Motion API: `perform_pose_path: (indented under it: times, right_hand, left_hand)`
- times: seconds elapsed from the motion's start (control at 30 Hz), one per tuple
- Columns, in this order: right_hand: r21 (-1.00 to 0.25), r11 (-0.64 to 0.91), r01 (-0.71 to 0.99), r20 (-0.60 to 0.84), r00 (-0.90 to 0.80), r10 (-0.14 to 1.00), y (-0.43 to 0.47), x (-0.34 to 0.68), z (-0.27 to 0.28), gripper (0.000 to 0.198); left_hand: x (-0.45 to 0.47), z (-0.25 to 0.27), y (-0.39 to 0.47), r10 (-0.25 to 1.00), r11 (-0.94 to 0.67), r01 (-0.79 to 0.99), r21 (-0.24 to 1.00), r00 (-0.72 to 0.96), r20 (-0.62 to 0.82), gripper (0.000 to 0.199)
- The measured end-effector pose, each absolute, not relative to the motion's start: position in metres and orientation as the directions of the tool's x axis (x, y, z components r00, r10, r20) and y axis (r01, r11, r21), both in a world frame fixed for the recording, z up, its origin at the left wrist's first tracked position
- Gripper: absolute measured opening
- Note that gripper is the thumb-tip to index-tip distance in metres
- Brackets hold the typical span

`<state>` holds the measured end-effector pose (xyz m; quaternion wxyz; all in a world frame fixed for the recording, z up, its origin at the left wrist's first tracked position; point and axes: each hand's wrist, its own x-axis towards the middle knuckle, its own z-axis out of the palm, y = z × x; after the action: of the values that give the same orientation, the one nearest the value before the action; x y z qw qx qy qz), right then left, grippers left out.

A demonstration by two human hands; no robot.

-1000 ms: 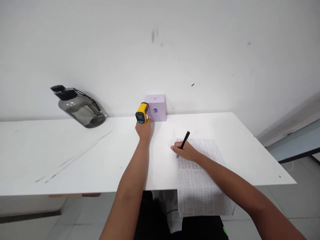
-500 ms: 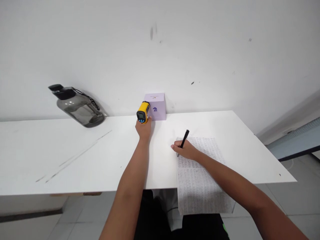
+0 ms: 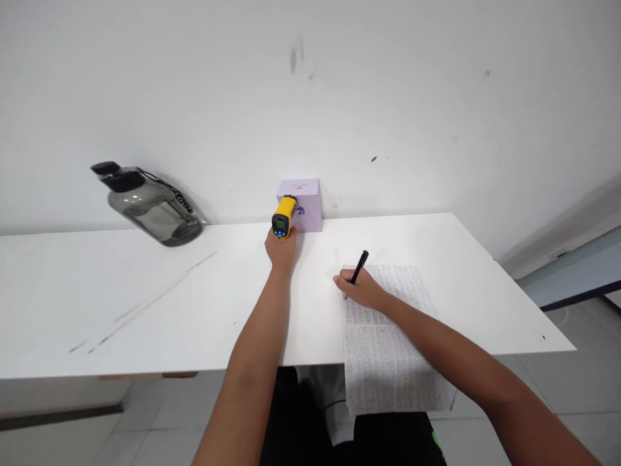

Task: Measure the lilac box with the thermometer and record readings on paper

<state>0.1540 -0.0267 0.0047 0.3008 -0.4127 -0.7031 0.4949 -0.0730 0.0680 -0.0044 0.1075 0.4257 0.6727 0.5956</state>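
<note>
My left hand (image 3: 281,248) is wrapped round the grip of a yellow and black infrared thermometer (image 3: 284,216), its small screen turned toward me. Just beyond the thermometer stands a lilac box (image 3: 310,206) with a purple emblem, partly covered by it. My right hand (image 3: 361,288) grips a black pen (image 3: 359,266), tip down by the left edge of a notebook (image 3: 388,375). Dense rows of small writing fill the open pages. The lower page hangs over the table's front edge, and my right forearm crosses the notebook.
A grey see-through water bottle (image 3: 155,210) with a black lid stands at the back left of the white table (image 3: 145,298). Behind the table rises a marked white wall (image 3: 388,97). Below the front edge are my legs and the tiled floor.
My left hand has shifted the thermometer slightly to the right, so it covers more of the box's emblem. The right hand and pen stay almost in place.
</note>
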Motion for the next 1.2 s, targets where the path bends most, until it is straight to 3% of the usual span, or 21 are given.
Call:
perform_pose_path:
  times: [0.27,0.6,0.73,1.2]
  right_hand:
    - [-0.943,0.181,0.28,0.028,-0.474,0.88,-0.027,0.154,0.004,0.045]
    - [-0.93,0.221,0.293,0.039,-0.521,0.853,-0.027,0.156,0.003,0.045]
    - [-0.938,0.265,0.225,0.132,-0.476,0.87,-0.028,0.156,0.0,0.048]
    - [-0.939,0.26,0.227,0.14,-0.438,0.888,-0.025,0.154,-0.004,0.049]
  left_hand:
    - [-0.069,0.002,0.064,0.71,-0.061,0.541,0.839,-0.567,0.417,0.028]
    - [-0.071,0.0,0.069,0.693,-0.143,0.331,0.933,-0.639,0.333,0.028]
    - [-0.071,0.002,0.068,0.668,-0.152,0.242,0.958,-0.69,0.28,0.031]
    - [-0.071,0.001,0.068,0.665,-0.148,0.234,0.961,-0.696,0.272,0.031]
